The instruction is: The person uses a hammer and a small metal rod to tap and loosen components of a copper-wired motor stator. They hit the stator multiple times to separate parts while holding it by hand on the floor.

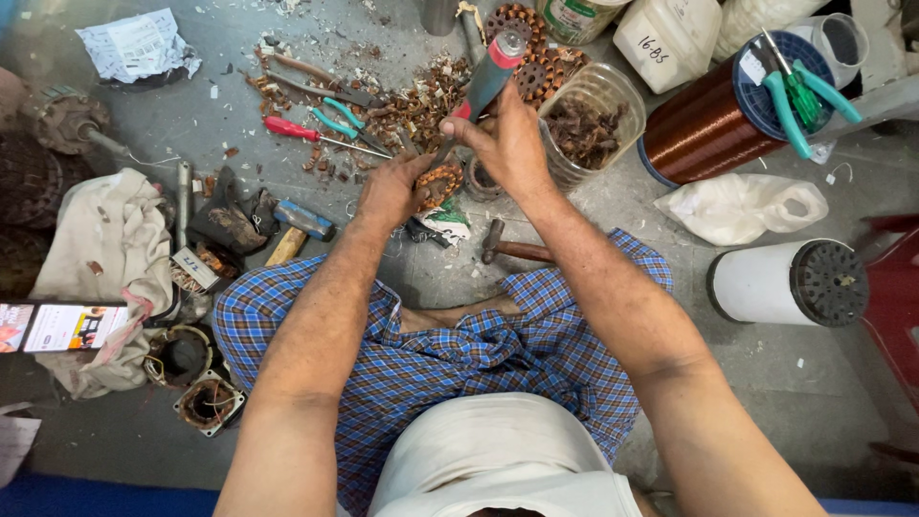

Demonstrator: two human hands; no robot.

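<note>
I sit on a grey floor with both arms stretched forward. My right hand grips a large screwdriver with a red and grey handle, its tip pointing down at a small copper-wound motor stator. My left hand holds that stator from the left side, fingers curled around it. The two hands nearly touch over the part. The screwdriver's shaft is mostly hidden behind my fingers.
A clear jar of copper scrap, a big spool of copper wire with green cutters, a hammer, red screwdriver, teal pliers, white cylinder, cloth, phone, stators.
</note>
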